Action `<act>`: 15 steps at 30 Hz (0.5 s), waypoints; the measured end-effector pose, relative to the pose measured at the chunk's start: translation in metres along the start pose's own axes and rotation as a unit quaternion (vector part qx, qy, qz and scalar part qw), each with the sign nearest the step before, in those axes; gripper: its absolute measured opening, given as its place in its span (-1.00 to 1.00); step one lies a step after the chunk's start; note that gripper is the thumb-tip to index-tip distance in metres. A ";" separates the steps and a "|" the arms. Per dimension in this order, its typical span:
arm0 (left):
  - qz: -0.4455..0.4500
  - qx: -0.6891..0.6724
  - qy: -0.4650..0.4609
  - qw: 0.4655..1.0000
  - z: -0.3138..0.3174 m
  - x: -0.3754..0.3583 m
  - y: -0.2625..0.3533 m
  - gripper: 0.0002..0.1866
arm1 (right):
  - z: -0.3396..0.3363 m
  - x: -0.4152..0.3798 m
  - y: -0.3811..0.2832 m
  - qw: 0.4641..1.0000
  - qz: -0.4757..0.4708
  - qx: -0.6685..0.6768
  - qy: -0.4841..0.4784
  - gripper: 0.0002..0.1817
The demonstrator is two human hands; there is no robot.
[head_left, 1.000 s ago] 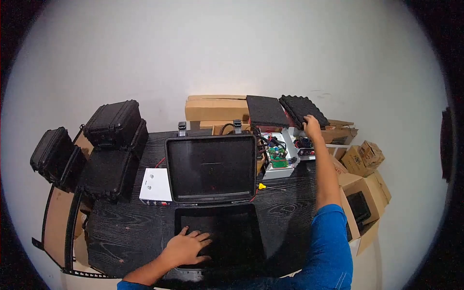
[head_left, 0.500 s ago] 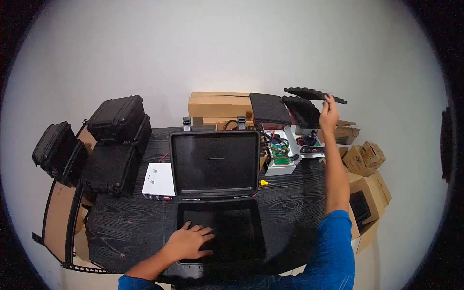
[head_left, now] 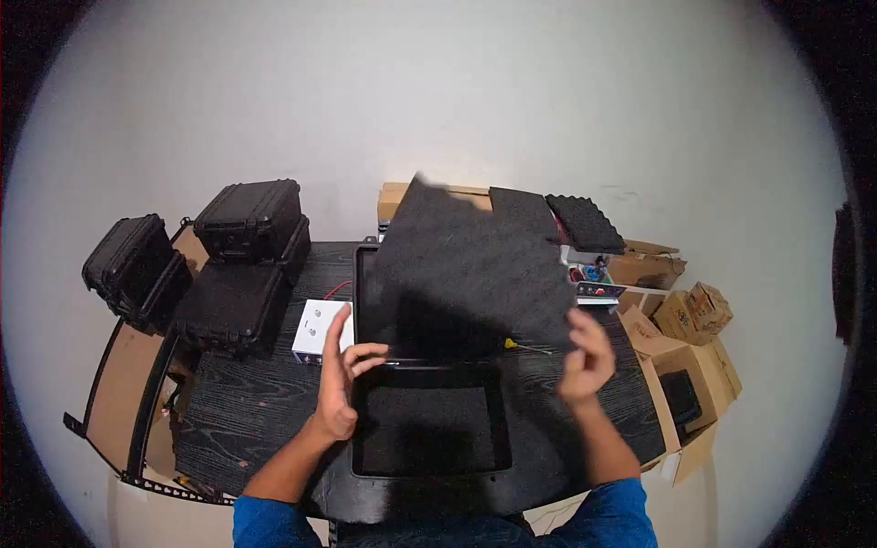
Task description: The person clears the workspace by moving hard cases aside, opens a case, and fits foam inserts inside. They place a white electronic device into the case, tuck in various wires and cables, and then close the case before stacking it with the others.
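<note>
A dark foam sheet [head_left: 466, 265] is raised and tilted in front of the case's lid, hiding most of it. My right hand [head_left: 589, 361], somewhat blurred, has its fingers curled at the sheet's right edge. At the sheet's lower left, my left hand [head_left: 336, 384] is open, thumb and fingers apart. Below both hands is the open black hard case [head_left: 498, 447], with a dark foam layer [head_left: 425, 420] lying in its base. Behind the raised sheet, a piece of egg-crate foam [head_left: 586, 224] rests at the back right.
Black hard cases [head_left: 247, 215] are stacked at the left. A white box [head_left: 315, 329] sits left of the lid, and a yellow-handled screwdriver [head_left: 512, 344] lies on the dark table [head_left: 247, 402]. Electronics [head_left: 594, 274] and cardboard boxes [head_left: 685, 315] are at the right.
My right hand has come down from the back right, and the foam sheet is now in front of the lid. My left hand has lifted out of the case base.
</note>
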State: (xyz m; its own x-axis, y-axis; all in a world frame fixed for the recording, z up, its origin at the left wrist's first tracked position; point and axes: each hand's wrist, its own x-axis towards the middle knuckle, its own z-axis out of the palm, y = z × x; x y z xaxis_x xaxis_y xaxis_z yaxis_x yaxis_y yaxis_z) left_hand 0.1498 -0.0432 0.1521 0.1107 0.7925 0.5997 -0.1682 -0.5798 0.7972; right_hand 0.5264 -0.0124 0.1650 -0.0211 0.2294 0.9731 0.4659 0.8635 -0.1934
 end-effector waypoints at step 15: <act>0.166 0.380 0.074 0.907 -0.009 -0.006 -0.067 -0.80 | 0.069 -0.074 -0.006 0.969 0.227 -0.001 -0.100 -0.74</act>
State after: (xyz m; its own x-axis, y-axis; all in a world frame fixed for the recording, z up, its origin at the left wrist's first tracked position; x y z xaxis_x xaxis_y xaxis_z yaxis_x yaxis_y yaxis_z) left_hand 0.1520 -0.0076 0.0948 0.0359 0.5349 0.8441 0.5608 -0.7099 0.4260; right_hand 0.4640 -0.0034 0.0855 0.0153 0.6673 0.7447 0.4699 0.6526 -0.5944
